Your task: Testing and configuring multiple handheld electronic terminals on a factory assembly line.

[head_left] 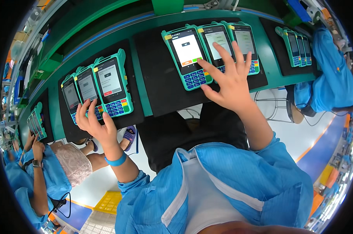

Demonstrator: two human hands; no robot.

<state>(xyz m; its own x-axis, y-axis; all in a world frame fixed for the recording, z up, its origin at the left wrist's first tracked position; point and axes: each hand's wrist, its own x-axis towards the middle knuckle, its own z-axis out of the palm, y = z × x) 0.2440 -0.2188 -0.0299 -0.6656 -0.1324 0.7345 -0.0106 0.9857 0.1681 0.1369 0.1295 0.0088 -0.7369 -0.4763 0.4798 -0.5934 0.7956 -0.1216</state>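
Note:
Three green card payment terminals stand side by side at the left, the nearest one [111, 84] showing a lit screen with a red button. My left hand [96, 124] rests over the lower keys of that group, fingers spread, gripping nothing. To the right lies a second row of three terminals; its leftmost one [187, 54] has a bright white screen with orange and green buttons. The index fingertip of my right hand [230, 80] is at the green button. Its other fingers spread over the middle terminal [217, 39] and the right terminal [244, 41], partly hiding them.
Black mats [155, 78] cover parts of the green bench [139, 74]. More terminals [299, 48] stand at the far right, and another group [37, 121] at the far left near a co-worker's hands [37, 148]. A person in blue [328, 74] sits at right. A yellow crate [108, 202] is on the floor.

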